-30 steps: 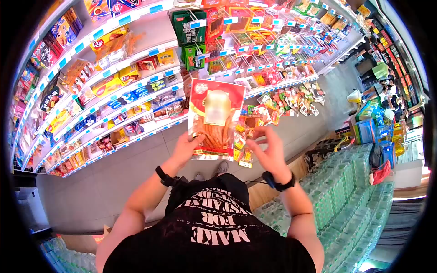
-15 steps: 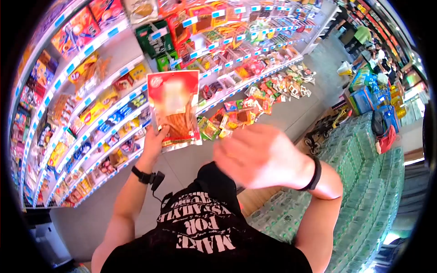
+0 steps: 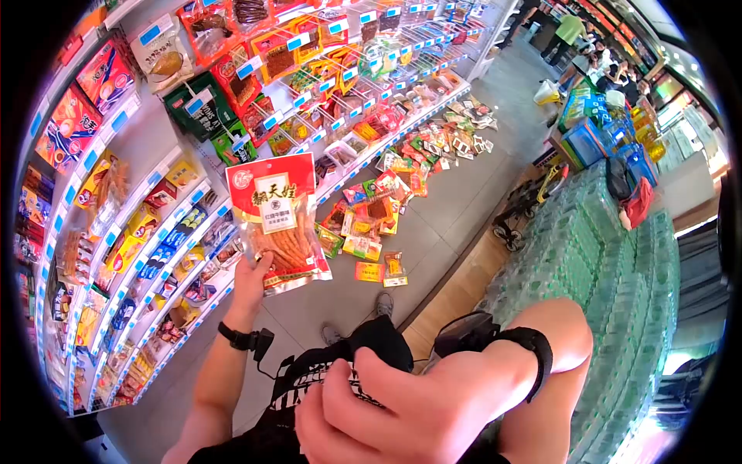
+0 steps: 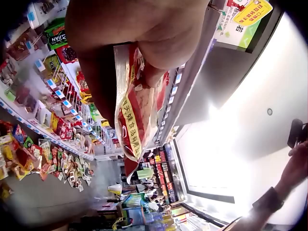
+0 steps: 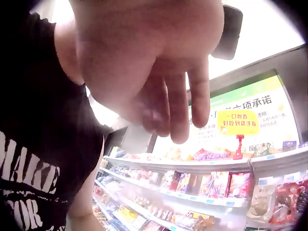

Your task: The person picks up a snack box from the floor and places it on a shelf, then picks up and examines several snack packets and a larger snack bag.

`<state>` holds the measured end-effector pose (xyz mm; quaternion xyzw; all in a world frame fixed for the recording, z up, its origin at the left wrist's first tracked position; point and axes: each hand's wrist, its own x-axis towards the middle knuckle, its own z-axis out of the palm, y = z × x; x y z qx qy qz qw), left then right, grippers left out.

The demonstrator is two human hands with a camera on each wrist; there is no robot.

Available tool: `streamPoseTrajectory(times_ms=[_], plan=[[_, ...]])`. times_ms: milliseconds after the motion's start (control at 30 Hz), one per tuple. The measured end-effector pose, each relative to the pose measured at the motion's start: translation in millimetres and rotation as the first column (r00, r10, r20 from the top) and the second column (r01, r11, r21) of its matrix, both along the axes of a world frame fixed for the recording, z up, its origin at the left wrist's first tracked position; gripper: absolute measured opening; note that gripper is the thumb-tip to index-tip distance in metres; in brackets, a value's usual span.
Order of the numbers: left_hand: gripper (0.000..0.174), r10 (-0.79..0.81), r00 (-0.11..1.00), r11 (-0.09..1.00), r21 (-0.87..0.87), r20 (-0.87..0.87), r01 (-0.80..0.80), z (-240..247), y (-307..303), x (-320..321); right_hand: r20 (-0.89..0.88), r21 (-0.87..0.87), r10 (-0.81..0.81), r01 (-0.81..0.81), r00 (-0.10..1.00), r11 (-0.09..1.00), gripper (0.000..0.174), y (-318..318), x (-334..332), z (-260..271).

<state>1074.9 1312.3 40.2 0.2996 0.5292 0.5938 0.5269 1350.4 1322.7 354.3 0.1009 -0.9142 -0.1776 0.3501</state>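
Note:
A red and white snack packet (image 3: 290,251) with long brown strips on its front is upright before the shelves in the head view. My left hand (image 3: 249,284) grips its lower left edge, thumb across the front. In the left wrist view, the packet (image 4: 132,120) appears edge-on beneath that hand (image 4: 149,29). My right hand (image 3: 386,410) is raised close to the head camera, in front of the black shirt, its fingers loosely bent and holding nothing. The right wrist view shows this hand (image 5: 144,67) with fingers hanging down, well apart from the packet.
Snack shelves (image 3: 174,224) curve along the left and front. Many loose packets (image 3: 371,220) lie on the floor at the shelf foot. To the right stand stacked bottle packs (image 3: 572,271), with a folded cart (image 3: 525,205) beside them. People (image 3: 568,35) are far off at the back right.
My right hand has left the packet's side and come up close to the head camera, then lower in view. The left hand still holds the packet, now further left as the view turned.

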Motion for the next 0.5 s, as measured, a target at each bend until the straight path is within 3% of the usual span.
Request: streamPoseTrajectory(times_ms=[100, 167, 300, 367, 400, 467, 500], plan=[[0.041, -0.024, 0.998, 0.999, -0.032, 0.055, 0.026, 13, 17, 21, -0.206, -0.126, -0.037, 0.011, 0.978, 0.992, 0.008, -4, 19, -20], [0.04, 0.014, 1.0, 0.999, 0.035, -0.003, -0.014, 8, 30, 30, -0.216, -0.14, 0.009, -0.04, 0.976, 0.989, 0.007, 15, 43, -12], [0.037, 0.119, 0.993, 0.992, 0.034, 0.015, -0.12, 28, 53, 78, 0.009, -0.389, 0.074, -0.065, 0.997, 0.919, 0.008, 58, 116, -18], [0.036, 0.137, 0.99, 0.989, 0.046, 0.045, -0.139, 16, 66, 88, 0.151, -0.466, 0.03, 0.044, 0.988, 0.884, 0.014, 90, 152, -52], [0.034, 0.182, 0.981, 0.98, 0.074, 0.072, -0.187, 23, 71, 105, 0.268, -0.534, -0.056, 0.197, 0.962, 0.822, 0.012, 104, 167, -73], [0.032, 0.18, 0.982, 0.981, 0.064, 0.05, -0.183, 22, 79, 124, 0.215, -0.728, -0.286, 0.349, 0.934, 0.59, 0.012, 130, 172, -124], [0.032, 0.184, 0.982, 0.98, 0.065, 0.04, -0.187, 22, 82, 135, 0.242, -0.818, -0.31, 0.365, 0.919, 0.444, 0.014, 139, 176, -148]])
